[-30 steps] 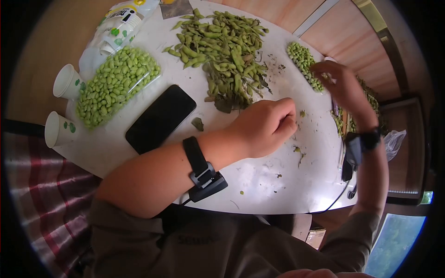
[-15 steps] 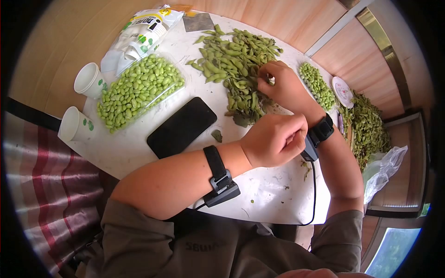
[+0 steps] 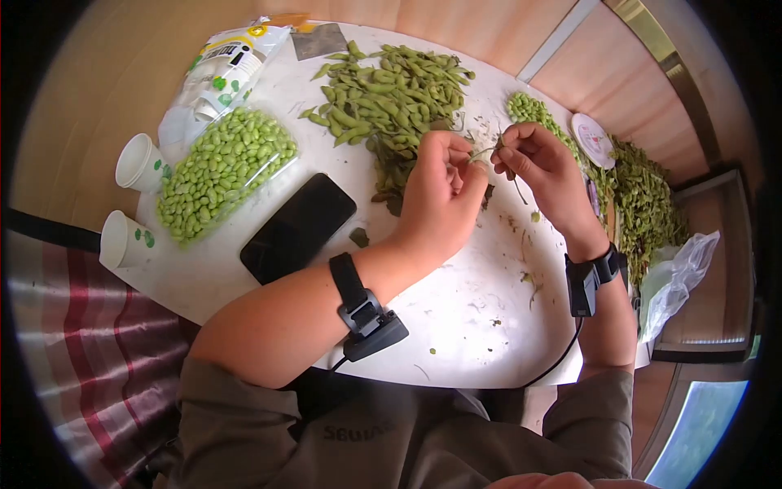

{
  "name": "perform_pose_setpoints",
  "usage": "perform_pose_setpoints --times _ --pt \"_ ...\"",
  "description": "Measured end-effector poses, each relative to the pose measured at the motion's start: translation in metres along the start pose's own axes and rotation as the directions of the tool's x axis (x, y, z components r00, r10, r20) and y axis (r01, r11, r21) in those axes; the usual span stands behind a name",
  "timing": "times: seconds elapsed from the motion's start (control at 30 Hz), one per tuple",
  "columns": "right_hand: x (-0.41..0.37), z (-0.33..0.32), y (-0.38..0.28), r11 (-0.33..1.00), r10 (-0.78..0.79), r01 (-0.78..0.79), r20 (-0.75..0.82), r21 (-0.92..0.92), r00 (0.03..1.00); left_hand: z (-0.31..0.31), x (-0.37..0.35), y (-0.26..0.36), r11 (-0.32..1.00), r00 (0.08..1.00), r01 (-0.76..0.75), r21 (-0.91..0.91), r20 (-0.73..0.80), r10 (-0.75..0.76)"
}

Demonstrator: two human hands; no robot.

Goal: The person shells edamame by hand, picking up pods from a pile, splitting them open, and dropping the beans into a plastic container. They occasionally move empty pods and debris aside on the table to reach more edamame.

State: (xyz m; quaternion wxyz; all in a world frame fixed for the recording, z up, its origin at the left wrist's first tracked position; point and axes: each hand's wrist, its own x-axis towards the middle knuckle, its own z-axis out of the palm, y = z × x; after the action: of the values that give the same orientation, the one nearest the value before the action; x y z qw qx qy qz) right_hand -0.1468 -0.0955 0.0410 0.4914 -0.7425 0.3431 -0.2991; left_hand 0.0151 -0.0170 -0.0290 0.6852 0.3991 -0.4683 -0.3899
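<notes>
My left hand [image 3: 440, 191] is closed in a pinch on one end of a thin green stem [image 3: 482, 152], just in front of the heap of bean pods [image 3: 391, 94]. Close to its right, my right hand [image 3: 544, 175] pinches the other end of the stem, and a thin dark stalk [image 3: 520, 189] hangs below those fingertips. The hands are almost touching, above the table. Small shelled beans [image 3: 533, 112] lie in a pile behind my right hand, which partly hides them.
A clear tray of shelled beans [image 3: 224, 167] and a black phone [image 3: 299, 228] lie to the left. Two paper cups [image 3: 134, 163] stand at the left edge, near a plastic bag of cups [image 3: 216, 73]. Leafy stalks [image 3: 643, 200], a round lid [image 3: 593, 140] and a clear bag [image 3: 676, 285] are right.
My left hand has moved up and forward to the stem. My right hand has come away from the pod heap, slightly to the right, and now pinches the stem.
</notes>
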Motion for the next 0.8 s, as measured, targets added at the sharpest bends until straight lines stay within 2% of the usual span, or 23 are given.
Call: perform_pose_setpoints --times 0.1,0.2,0.23,0.27,0.3,0.33,0.37,0.4,0.43,0.47,0.5,0.53,0.57,0.6,0.67,0.7,0.73,0.77,0.8 --pt "-0.013 -0.013 0.006 0.999 0.024 -0.024 -0.040 -0.021 0.999 0.003 -0.001 0.001 0.995 1.000 -0.023 -0.101 0.004 0.024" --pt "-0.020 -0.034 0.010 0.999 0.032 -0.030 -0.068 0.029 0.997 0.001 0.001 0.001 1.000 1.000 -0.015 -0.020 0.009 0.015" --pt "-0.026 -0.042 0.013 0.999 0.030 -0.029 -0.104 0.014 0.994 0.001 0.003 -0.002 0.998 0.999 -0.053 -0.030 -0.008 0.053" --pt "-0.031 -0.054 0.009 0.900 -0.158 0.079 -0.151 -0.428 0.976 0.003 0.004 -0.004 0.998 0.999 -0.050 -0.031 0.000 0.050" --pt "-0.035 -0.072 0.004 0.606 -0.341 0.134 -0.104 -0.784 0.934 0.003 0.005 -0.005 0.998 0.998 -0.060 -0.034 0.002 0.060" --pt "-0.038 -0.112 0.007 0.148 -0.556 0.037 -0.052 -0.988 0.830 0.000 0.003 -0.006 0.997 0.998 -0.065 -0.035 -0.003 0.065" --pt "-0.043 -0.155 0.002 0.155 -0.528 -0.151 -0.211 -0.976 0.822 0.000 -0.001 -0.005 0.999 0.999 -0.024 -0.030 0.046 0.026" --pt "-0.039 -0.187 -0.009 0.250 -0.593 -0.283 -0.378 -0.926 0.711 0.005 -0.004 0.001 0.999 0.998 -0.008 -0.042 0.060 0.011" --pt "-0.041 -0.235 -0.005 -0.075 -0.593 -0.509 -0.372 -0.858 0.714 0.005 -0.007 0.000 1.000 0.990 0.021 -0.010 0.139 -0.019" --pt "-0.044 -0.286 0.010 -0.372 -0.626 -0.487 -0.174 -0.790 0.760 0.005 -0.008 0.000 0.999 0.975 0.043 0.022 0.219 -0.047" --pt "-0.039 -0.293 0.010 -0.314 -0.658 -0.438 -0.140 -0.842 0.740 0.007 -0.009 -0.003 0.998 0.954 0.065 -0.025 0.296 -0.055" --pt "-0.033 -0.282 0.001 -0.257 -0.689 -0.385 -0.112 -0.886 0.717 0.006 -0.009 0.001 0.998 0.955 0.062 -0.025 0.291 -0.052" --pt "-0.026 -0.266 0.005 0.050 -0.628 -0.296 -0.260 -0.954 0.734 0.003 -0.009 0.004 0.994 0.910 0.060 0.087 0.405 -0.091" --pt "-0.013 -0.216 0.000 0.361 -0.521 -0.210 -0.384 -0.909 0.762 0.003 -0.009 0.008 0.979 0.847 0.044 0.197 0.513 -0.141" --pt "0.008 -0.153 0.008 0.625 -0.187 -0.133 -0.313 -0.769 0.931 0.003 -0.011 0.011 0.985 0.858 -0.002 0.173 0.506 -0.087" --pt "0.017 -0.110 0.009 0.712 -0.148 -0.026 -0.186 -0.702 0.971 0.001 -0.010 0.011 0.982 0.836 -0.075 0.172 0.548 -0.032" --pt "0.030 -0.085 0.013 0.612 -0.210 0.158 0.033 -0.775 0.977 0.001 -0.011 0.011 0.975 0.811 -0.145 0.167 0.585 0.020" --pt "0.041 -0.059 0.017 0.716 -0.232 0.268 0.142 -0.645 0.962 0.002 -0.012 0.011 0.975 0.809 -0.148 0.169 0.587 0.021" --pt "0.051 -0.033 0.012 0.696 -0.218 0.286 0.186 -0.658 0.958 0.002 -0.013 0.010 0.971 0.813 -0.198 0.137 0.575 0.085"
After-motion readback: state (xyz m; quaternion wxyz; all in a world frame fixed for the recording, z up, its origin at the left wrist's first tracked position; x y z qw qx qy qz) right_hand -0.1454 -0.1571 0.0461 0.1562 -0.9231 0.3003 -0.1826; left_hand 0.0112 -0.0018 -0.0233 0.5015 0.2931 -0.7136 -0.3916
